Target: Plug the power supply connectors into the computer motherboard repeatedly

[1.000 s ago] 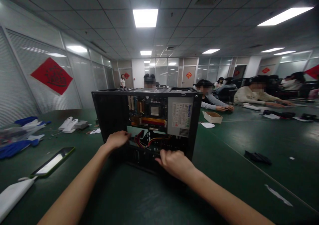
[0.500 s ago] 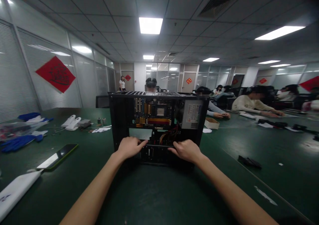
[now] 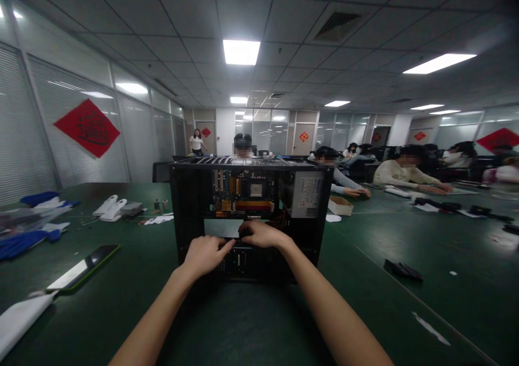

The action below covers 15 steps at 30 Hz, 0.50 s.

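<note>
1. The computer case [image 3: 188, 209] stands on the table [image 3: 251, 323] directly in front of the person, its open side facing them. Inside show the motherboard [image 3: 247, 192] and, to its right, the power supply [image 3: 306, 195].

2. What has just changed is mainly the right hand [image 3: 263, 235]: half a second ago it sits further right on the lower rail [image 3: 253, 248], well apart from the other; now it reaches leftward, just beside and slightly above the left hand [image 3: 208, 255].

3. The left hand stays at the left part of that rail, fingers bent over it and thumb pointing along it. Whether it grips firmly or only rests there, I cannot tell.

4. The right hand is curled, its fingertips near the right end of the pale opening [image 3: 221, 227]. They meet something dark there; the pictures do not show whether they are closed on it.

5. The shift appears to bring both hands to one spot on the case. The right hand also hides most of the loose cables [image 3: 286, 221], leaving only a few reddish strands in sight.

6. Around the case, a phone [image 3: 85, 268] lies to the left and a small box [image 3: 340, 206] to the right.
</note>
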Motion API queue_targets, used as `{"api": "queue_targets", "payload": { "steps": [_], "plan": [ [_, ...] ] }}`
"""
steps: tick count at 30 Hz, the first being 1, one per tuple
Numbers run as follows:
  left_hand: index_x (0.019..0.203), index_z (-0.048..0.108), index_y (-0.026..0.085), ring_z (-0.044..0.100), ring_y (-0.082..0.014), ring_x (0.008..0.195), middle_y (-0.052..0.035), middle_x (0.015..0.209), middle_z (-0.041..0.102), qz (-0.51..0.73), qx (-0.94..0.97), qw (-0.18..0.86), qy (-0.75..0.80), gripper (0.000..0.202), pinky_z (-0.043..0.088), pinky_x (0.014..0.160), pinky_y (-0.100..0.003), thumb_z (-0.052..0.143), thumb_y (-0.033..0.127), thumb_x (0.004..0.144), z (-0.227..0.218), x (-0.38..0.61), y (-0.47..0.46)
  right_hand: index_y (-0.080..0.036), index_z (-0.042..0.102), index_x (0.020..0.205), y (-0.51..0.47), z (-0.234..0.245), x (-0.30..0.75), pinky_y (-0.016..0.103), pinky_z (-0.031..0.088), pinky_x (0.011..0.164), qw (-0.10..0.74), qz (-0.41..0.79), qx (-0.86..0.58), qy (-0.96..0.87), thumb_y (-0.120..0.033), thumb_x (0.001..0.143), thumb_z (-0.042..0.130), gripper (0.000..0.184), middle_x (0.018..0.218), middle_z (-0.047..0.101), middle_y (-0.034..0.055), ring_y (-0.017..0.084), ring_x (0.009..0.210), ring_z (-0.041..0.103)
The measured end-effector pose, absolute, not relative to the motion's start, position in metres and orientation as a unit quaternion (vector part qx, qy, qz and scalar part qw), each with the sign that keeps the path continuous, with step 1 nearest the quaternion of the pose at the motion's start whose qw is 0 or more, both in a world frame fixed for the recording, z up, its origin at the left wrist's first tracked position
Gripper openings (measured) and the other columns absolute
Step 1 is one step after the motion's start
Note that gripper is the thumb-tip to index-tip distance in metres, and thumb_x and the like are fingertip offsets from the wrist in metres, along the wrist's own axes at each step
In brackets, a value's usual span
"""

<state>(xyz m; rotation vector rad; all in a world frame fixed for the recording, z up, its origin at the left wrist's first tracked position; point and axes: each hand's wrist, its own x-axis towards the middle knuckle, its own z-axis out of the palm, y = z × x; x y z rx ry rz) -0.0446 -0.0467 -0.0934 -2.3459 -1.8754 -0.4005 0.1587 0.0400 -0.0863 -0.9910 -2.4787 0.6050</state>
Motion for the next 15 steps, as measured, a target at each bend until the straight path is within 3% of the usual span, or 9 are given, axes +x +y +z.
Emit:
{"api": "queue_targets", "payload": {
  "steps": [4, 7, 10, 12, 15],
  "plan": [
    [0.126, 0.061, 0.021, 0.065, -0.0284, 0.110, -0.0108, 0.123, 0.068, -0.232, -0.799, -0.123, -0.541, 0.049, 0.049, 0.091, -0.037, 0.051, 0.051, 0.090, -0.078, -0.043, -0.040, -0.015, 0.067, 0.107, 0.049, -0.078, 0.160, 0.029, 0.052, 0.071, 0.317, 0.318, -0.378, -0.810, -0.017, 0.083, 0.056, 0.026, 0.089, 0.072, 0.0065, 0.019, 0.078, 0.067],
    [0.131, 0.056, 0.015, 0.066, -0.0248, 0.103, -0.0118, 0.118, 0.070, -0.278, -0.804, -0.255, -0.459, 0.053, 0.051, 0.090, -0.034, 0.062, 0.039, 0.084, -0.057, -0.031, -0.029, -0.016, 0.063, 0.110, 0.045, -0.061, 0.166, 0.026, 0.049, 0.056, 0.413, 0.379, -0.351, -0.750, -0.023, 0.086, 0.053, 0.027, 0.080, 0.068, 0.0028, 0.015, 0.062, 0.062],
    [0.123, 0.059, 0.012, 0.067, -0.0247, 0.092, -0.0107, 0.101, 0.072, -0.303, -0.795, -0.311, -0.423, 0.047, 0.053, 0.080, -0.035, 0.066, 0.029, 0.080, -0.030, -0.014, -0.023, -0.018, 0.063, 0.107, 0.031, -0.040, 0.170, 0.026, 0.050, 0.062, 0.501, 0.323, -0.309, -0.741, -0.027, 0.087, 0.053, 0.024, 0.087, 0.067, 0.0022, 0.014, 0.070, 0.062],
    [0.129, 0.054, 0.013, 0.067, -0.0222, 0.085, -0.0080, 0.093, 0.071, -0.320, -0.788, -0.356, -0.386, 0.051, 0.054, 0.074, -0.033, 0.065, 0.030, 0.082, -0.011, -0.006, -0.028, -0.018, 0.063, 0.108, 0.017, -0.027, 0.172, 0.028, 0.050, 0.072, 0.557, 0.285, -0.291, -0.724, -0.030, 0.087, 0.055, 0.025, 0.093, 0.067, 0.0028, 0.015, 0.078, 0.062],
    [0.139, 0.042, 0.016, 0.068, -0.0196, 0.087, -0.0048, 0.090, 0.072, -0.380, -0.774, -0.368, -0.347, 0.063, 0.055, 0.080, -0.033, 0.067, 0.029, 0.083, 0.013, -0.004, -0.041, -0.018, 0.061, 0.110, -0.006, -0.012, 0.171, 0.030, 0.050, 0.079, 0.627, 0.258, -0.268, -0.684, -0.034, 0.089, 0.056, 0.027, 0.096, 0.067, 0.0033, 0.015, 0.083, 0.062]
  ]
}}
